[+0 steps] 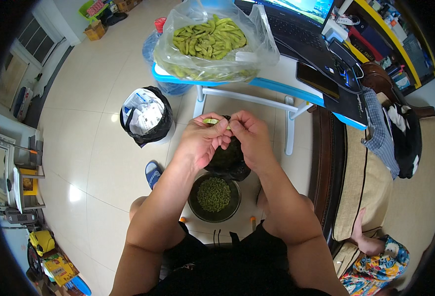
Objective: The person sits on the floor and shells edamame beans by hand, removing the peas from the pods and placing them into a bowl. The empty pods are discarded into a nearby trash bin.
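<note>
A green soybean pod (pixel 211 121) is pinched between the thumb and fingers of my left hand (pixel 203 138). The fingertips of my right hand (pixel 249 137) close on the pod's right end, close beside the left thumb. Below the hands, a round metal bowl (pixel 238 199) on the floor holds shelled green beans (pixel 213 194). A black plastic bag (pixel 236 164) lies just beyond the bowl, partly hidden by my hands; its contents are dark and hard to tell. On the table ahead, a clear plastic bag (pixel 262 55) holds many whole pods (pixel 210 39).
The blue-edged folding table (pixel 269 86) also bears a laptop (pixel 295 26) and a phone (pixel 317 80). A lined waste bin (pixel 143 114) stands left of the table, near a blue slipper (pixel 153 174). At the right is a sofa (pixel 354 177), with another person's leg (pixel 365 240) on it.
</note>
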The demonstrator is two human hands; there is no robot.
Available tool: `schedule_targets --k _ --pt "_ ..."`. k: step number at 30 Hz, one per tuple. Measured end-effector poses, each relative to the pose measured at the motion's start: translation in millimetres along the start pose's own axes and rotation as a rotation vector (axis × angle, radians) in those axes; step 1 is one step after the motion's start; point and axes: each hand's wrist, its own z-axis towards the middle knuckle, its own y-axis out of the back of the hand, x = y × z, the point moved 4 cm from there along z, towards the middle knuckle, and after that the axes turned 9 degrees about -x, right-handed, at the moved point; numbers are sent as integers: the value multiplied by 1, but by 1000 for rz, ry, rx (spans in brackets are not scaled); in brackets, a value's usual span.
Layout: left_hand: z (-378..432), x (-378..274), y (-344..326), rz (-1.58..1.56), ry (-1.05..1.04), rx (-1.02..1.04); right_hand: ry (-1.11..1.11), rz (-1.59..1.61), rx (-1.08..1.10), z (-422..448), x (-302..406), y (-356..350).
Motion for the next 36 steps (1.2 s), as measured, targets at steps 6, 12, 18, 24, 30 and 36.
schedule_targets --k 6,12,18,24,30,36 --pt "0 -5 -9 257 -264 35 -232 267 -87 -1 -12 4" --pt "-1 4 -7 248 -254 48 -152 231 -198 4 -23 15" --pt "-10 45 20 874 77 77 229 -611 -249 19 -23 29" --pt "-28 108 48 1803 -194 403 404 -1081 -110 26 -64 35" --pt "-34 148 72 1980 63 425 475 -958 -126 19 -10 13" --pt "-39 151 82 2006 111 575 586 -815 -118 6 111 -24"
